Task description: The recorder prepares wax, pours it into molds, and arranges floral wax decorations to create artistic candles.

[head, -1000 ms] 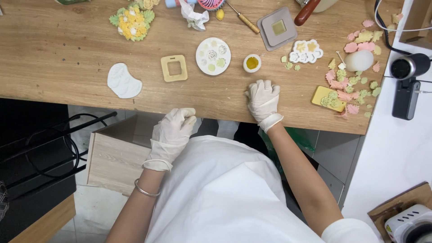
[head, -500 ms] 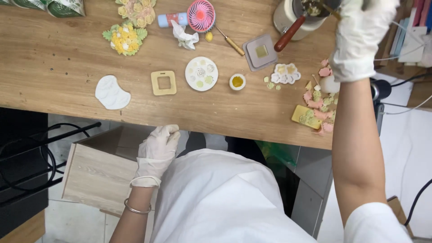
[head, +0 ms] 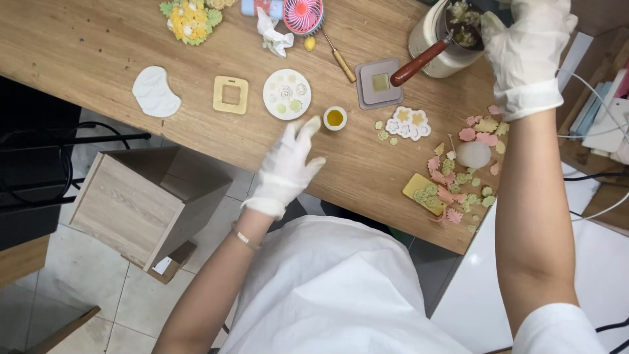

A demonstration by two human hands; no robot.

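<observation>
Overhead, in the head view, the right hand (head: 527, 49) at the upper right of the frame reaches into a cream pot (head: 440, 36) of pale green scraps; whether its grip pinches anything cannot be told. The left hand (head: 288, 164), fingers spread and empty, rests at the bench (head: 78, 52) edge near a small cup (head: 335, 118) of yellow liquid. Steadying the pot and lifting slowly would likely avoid knocking the red-handled tool (head: 419, 62) leaning inside.

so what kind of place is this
Probably a home craft bench for small moulded flowers: a wooden table with moulds, loose pastel flower pieces, a finished bouquet, and a pot by the gloved right hand.
</observation>
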